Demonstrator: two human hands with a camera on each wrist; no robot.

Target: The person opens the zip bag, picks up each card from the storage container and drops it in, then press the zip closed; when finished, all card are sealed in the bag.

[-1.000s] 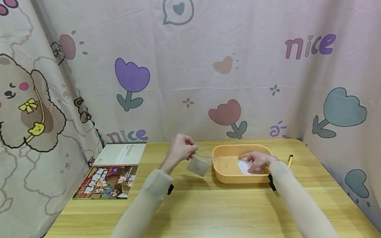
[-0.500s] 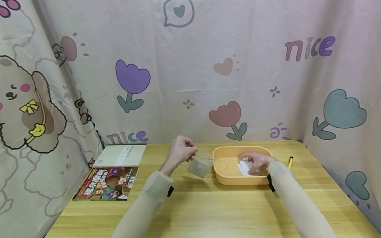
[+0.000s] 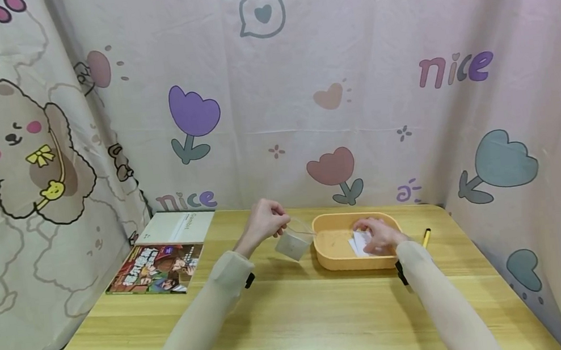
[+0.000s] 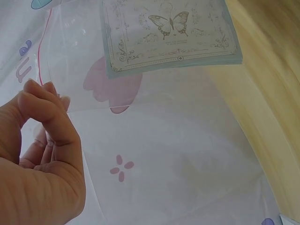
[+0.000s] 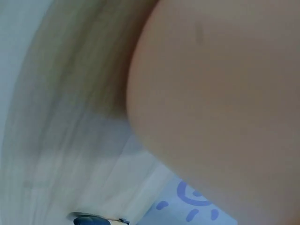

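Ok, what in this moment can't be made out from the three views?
- Right wrist view: the right hand fills the frame out of focus; its fingers and the white paper are unseen.
- Head view: whether that hand grips or only touches the paper in the tray; too small.
- Left wrist view: the clear bag and the card inside run off the top edge.
- Head view: the pen is half hidden by the right sleeve.

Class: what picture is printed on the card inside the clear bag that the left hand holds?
A butterfly within an ornate border, on the card; left wrist view shows it best.
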